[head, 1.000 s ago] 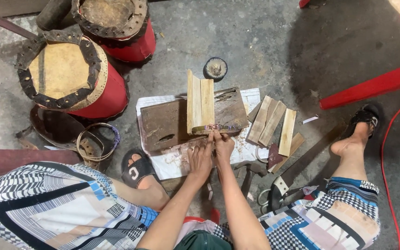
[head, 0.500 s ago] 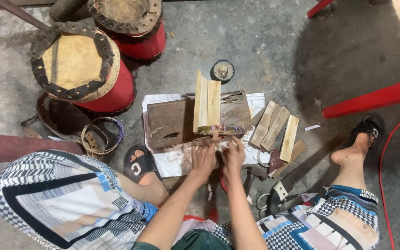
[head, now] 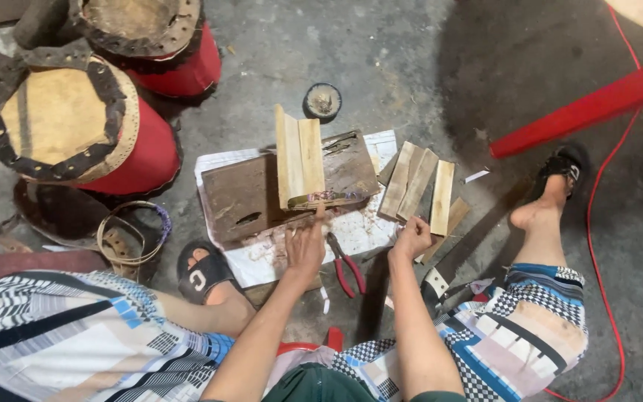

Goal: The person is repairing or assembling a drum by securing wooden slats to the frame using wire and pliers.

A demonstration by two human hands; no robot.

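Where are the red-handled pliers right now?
In the head view, the red-handled pliers lie on the floor at lower centre, between the left hand and the right hand, beside the white paper.

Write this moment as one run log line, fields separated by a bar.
left hand: fingertip touches upright wood pieces on board | right hand: closed, beside flat slats | pliers: on paper, between hands

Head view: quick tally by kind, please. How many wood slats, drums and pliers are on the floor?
Wood slats upright on the board: 2
Wood slats lying at the right: 3
Red drums: 2
Red-handled pliers: 1
Total: 8
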